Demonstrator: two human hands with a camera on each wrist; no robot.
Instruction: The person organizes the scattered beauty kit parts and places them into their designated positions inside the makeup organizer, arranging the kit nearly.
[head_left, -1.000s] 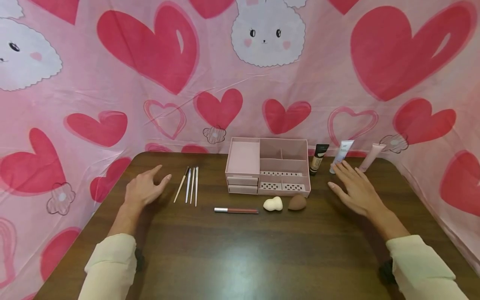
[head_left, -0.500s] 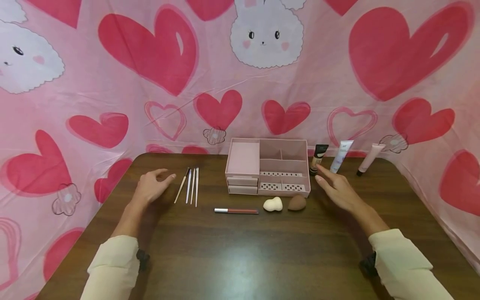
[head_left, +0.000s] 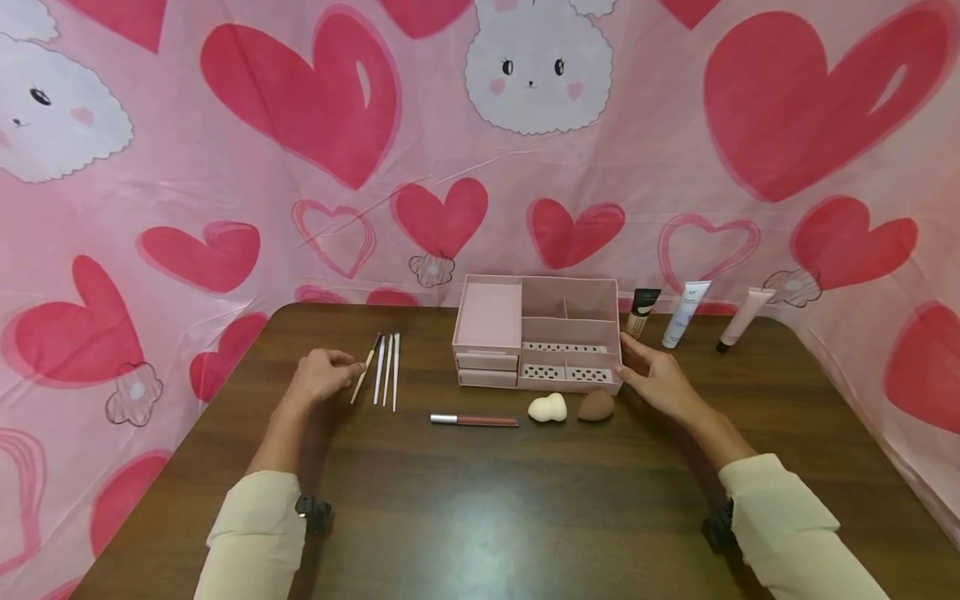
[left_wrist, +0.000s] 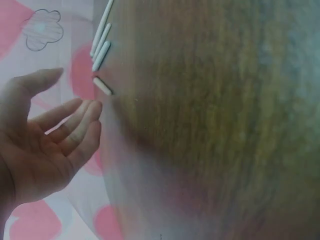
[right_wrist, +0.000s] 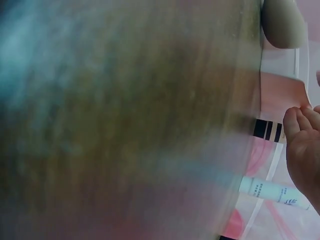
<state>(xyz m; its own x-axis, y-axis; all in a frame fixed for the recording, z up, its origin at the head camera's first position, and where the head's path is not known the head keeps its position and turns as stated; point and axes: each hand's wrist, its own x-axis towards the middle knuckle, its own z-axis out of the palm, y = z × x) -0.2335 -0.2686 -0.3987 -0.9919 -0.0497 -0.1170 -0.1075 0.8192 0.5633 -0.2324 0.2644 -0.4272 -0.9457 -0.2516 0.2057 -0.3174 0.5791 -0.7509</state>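
Note:
My left hand [head_left: 326,375] is beside the leftmost makeup brush [head_left: 362,382], a dark-tipped one with a pale handle. In the left wrist view, its thumb and fingers are spread apart, and the brush end [left_wrist: 102,85] shows just past the fingertips. Several slim white brushes [head_left: 386,371] lie to its right. At the pink desk organizer [head_left: 487,312], my right hand [head_left: 660,383] is at the right side wall, fingertips touching or nearly touching it. The right wrist view shows those fingers [right_wrist: 292,122] at the organizer's edge, relaxed rather than curled.
A lip gloss tube [head_left: 474,421], a cream sponge [head_left: 547,407] and a brown sponge [head_left: 596,406] lie before the organizer. Behind my right hand stand a black-capped tube [head_left: 642,311], a white tube [head_left: 686,315] and a pink tube [head_left: 746,319]. Heart-printed cloth [head_left: 480,150] hangs behind.
My right hand has moved left from the white tube, past the black-capped tube, to the organizer's right side. My left hand has come right to the brushes, its fingers bending.

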